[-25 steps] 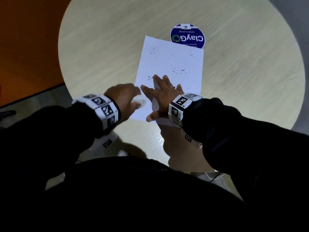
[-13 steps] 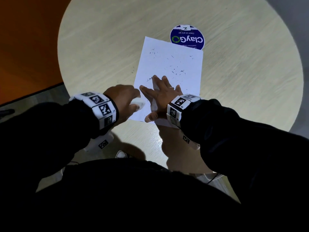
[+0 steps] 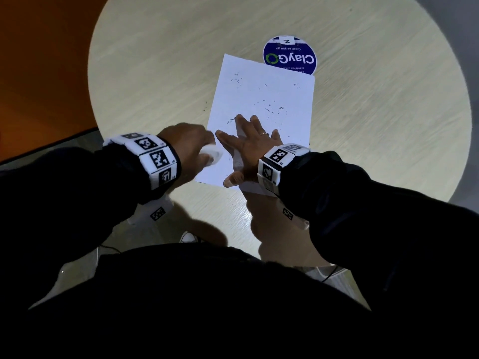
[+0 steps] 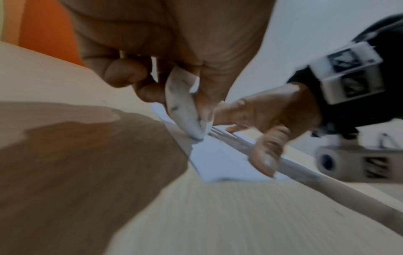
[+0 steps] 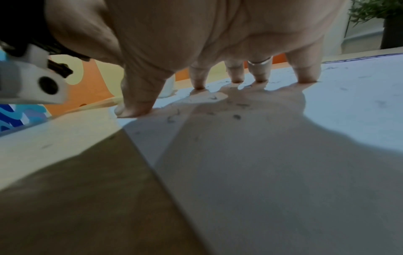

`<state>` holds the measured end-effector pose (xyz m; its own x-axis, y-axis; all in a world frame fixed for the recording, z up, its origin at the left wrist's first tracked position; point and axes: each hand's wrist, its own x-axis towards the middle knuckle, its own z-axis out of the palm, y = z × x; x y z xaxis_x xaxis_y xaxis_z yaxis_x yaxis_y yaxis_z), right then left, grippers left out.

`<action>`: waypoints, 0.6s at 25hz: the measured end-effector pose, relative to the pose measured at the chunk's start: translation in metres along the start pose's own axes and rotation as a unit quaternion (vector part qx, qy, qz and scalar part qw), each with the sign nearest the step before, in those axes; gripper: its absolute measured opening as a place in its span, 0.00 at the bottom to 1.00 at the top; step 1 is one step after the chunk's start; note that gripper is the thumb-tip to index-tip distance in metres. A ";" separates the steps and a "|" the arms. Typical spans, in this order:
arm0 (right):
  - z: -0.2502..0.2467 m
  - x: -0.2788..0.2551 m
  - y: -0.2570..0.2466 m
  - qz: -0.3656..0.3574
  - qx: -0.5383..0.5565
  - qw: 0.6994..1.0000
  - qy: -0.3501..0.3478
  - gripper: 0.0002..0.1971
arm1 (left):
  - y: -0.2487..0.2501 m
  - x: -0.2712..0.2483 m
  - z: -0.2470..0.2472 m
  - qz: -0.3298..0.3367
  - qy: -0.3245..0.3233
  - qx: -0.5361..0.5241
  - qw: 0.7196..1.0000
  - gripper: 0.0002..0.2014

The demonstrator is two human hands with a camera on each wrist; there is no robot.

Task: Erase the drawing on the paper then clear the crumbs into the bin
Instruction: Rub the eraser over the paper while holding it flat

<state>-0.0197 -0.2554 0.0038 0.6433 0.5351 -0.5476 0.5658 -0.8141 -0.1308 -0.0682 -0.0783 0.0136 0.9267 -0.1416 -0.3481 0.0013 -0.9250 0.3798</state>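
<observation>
White eraser (left hand pinching) touches paper.

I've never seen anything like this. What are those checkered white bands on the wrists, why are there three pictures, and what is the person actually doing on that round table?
No robot here: a person works with bare hands. The white bands with black patterns sit on both wrists, and each wrist also carries a small camera. A third camera is worn on the head. So the wide picture looks down from the head, and the two close, distorted ones look along each hand.

On the round table lies a sheet of paper strewn with dark eraser crumbs. Beyond the paper sits a blue round sticker.

The left hand grips a white eraser, its tip down on the paper's near left edge. The right hand is spread with straight fingers, its fingertips pressing the sheet so it does not slide. No bin shows in any picture.
</observation>
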 end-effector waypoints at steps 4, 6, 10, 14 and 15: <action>0.002 0.004 0.000 -0.004 0.004 1.000 0.011 0.55 | 0.006 0.009 -0.005 0.002 0.034 -0.002 0.999 0.08; 0.004 0.003 0.002 -0.006 0.011 1.000 0.015 0.55 | 0.011 -0.001 0.003 0.028 -0.009 0.000 1.000 0.12; 0.003 0.000 0.002 -0.008 0.023 1.000 0.014 0.55 | 0.013 0.001 0.003 0.029 0.006 -0.001 1.000 0.07; 0.002 -0.002 0.001 -0.007 0.024 1.000 0.016 0.55 | 0.017 0.001 0.008 0.011 0.014 -0.009 1.000 0.05; 0.001 -0.002 0.001 -0.006 0.018 1.000 0.021 0.55 | 0.019 -0.004 0.012 0.020 -0.003 -0.006 1.000 0.05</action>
<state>-0.0211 -0.2575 0.0035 0.6582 0.5536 -0.5101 0.5554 -0.8146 -0.1674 -0.0762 -0.0998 0.0120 0.9241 -0.1803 -0.3370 -0.0314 -0.9146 0.4032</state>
